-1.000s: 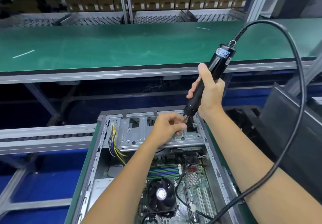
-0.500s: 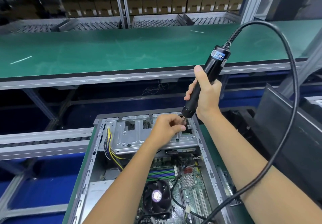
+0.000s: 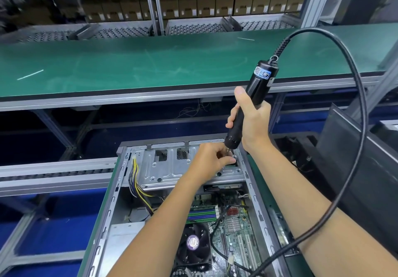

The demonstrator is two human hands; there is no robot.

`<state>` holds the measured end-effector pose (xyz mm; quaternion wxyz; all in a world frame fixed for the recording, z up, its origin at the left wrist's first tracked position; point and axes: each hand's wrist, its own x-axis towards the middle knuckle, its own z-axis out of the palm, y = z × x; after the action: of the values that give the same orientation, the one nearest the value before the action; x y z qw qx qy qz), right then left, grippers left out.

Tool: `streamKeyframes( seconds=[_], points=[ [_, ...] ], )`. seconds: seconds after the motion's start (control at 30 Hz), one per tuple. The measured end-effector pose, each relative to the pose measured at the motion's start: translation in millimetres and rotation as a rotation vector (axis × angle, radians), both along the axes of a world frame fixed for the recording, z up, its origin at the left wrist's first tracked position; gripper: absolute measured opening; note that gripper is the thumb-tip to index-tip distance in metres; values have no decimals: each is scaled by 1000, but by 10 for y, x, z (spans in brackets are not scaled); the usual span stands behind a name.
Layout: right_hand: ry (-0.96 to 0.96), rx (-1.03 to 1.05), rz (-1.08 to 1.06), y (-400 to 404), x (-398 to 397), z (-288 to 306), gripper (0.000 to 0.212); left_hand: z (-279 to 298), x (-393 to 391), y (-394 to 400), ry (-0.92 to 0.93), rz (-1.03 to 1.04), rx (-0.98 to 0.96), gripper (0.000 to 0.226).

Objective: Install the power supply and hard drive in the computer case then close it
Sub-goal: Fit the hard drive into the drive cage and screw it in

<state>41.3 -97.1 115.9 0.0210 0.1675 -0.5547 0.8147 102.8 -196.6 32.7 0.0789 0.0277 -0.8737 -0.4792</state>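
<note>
A green-topped bench (image 3: 133, 65) on an aluminium frame spans the view. Behind its far edge, roller racks (image 3: 120, 32) front stacked cardboard boxes (image 3: 215, 3). Blue flooring (image 3: 53, 231) lies below.

The electric screwdriver (image 3: 249, 102) is black with a blue-and-white label near its top, and its cable (image 3: 357, 108) is black. The computer case (image 3: 172, 169) is bare silver-grey inside, with a green motherboard (image 3: 234, 233), yellow and black wires (image 3: 135, 182) and a purple-centred black fan (image 3: 193, 246). The tabletop (image 3: 129, 65) is green.
</note>
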Motion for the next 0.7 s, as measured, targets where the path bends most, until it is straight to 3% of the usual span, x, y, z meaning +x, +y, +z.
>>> streamKeyframes(
  seconds=[0.13,0.23,0.4,0.7],
  points=[
    [10,-10,-1,48,-23,-6,31,1,-6,13,5,-12,4,8],
    [1,-22,-11,75,-42,1,31,28,-6,23,29,-8,13,27],
    [7,-23,-9,85,-54,-20,31,4,-9,73,41,16,52,10],
    [55,24,3,136,-20,-18,30,-37,-1,111,55,1,27,17]
  ],
)
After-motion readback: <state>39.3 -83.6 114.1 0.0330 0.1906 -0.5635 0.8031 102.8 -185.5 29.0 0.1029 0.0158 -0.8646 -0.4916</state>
